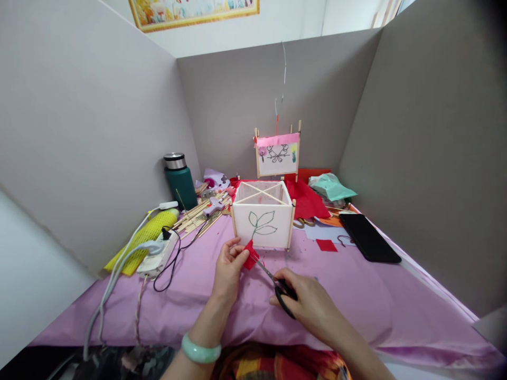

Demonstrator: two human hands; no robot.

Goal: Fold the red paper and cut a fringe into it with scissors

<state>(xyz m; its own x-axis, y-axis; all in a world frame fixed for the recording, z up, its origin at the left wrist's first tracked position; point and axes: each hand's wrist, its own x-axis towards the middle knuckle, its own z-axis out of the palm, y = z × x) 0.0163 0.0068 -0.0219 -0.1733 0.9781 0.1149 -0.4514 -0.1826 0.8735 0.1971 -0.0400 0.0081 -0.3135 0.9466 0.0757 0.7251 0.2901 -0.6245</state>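
Note:
My left hand [227, 269] pinches a small piece of red paper [250, 257] just above the purple table cover. In my right hand [307, 301] are black-handled scissors [277, 285], their blades pointing up-left into the red paper. Right behind the paper stands a white paper lantern box [263, 216] on a wooden stick frame, with a green leaf drawn on its front. My left wrist wears a pale green bangle.
A second lantern with a pink top [277, 154] stands at the back. A green flask [180, 180], wooden sticks [198, 215], glue gun [214, 206], power strip [158, 256] with cables lie left. Red paper sheets [304, 198], a red scrap [327, 245] and a black phone [368, 237] lie right. Grey partition walls enclose the desk.

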